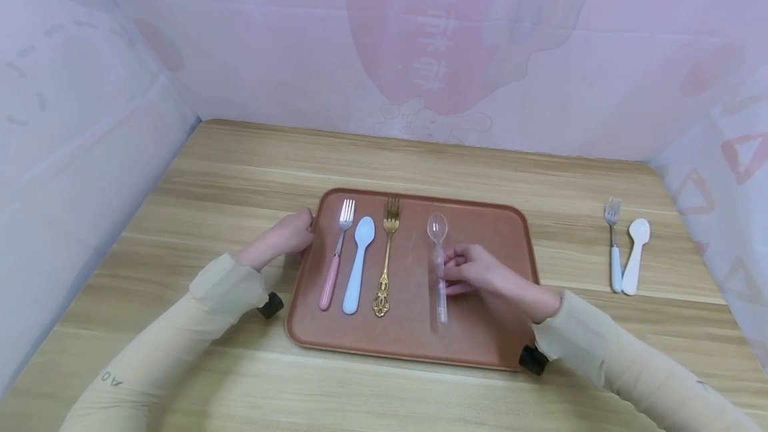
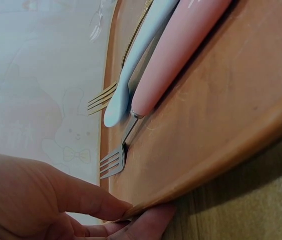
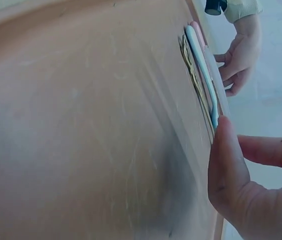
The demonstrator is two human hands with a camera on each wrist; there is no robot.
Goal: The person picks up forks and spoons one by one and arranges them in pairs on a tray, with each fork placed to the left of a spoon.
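- While the left hand [image 1: 281, 240] curls its fingers over the near-left rim of the brown tray [image 1: 480, 345], thumb on top and fingertips tucked beneath in the left wrist view, the tray seems braced so it cannot slide on the wooden table [image 1: 240, 165].
- The right hand [image 1: 480, 275] lies over the tray's right half, fingertips pinching the handle of the clear plastic spoon [image 1: 437, 229]; the spoon lies flat on the tray, bowl pointing away from the person.
- How firmly that pinch closes is hard to judge, since the right wrist view shows mostly bare tray and a thumb.
- Between the hands, parallel and bowl or tines away: the pink-handled fork [image 1: 336, 259] nearest the left hand, then the pale blue spoon [image 1: 359, 262], then the gold fork [image 1: 387, 259].
- Well right of the right hand, off the tray, a white-handled fork [image 1: 614, 245] and white spoon [image 1: 635, 255] lie side by side.
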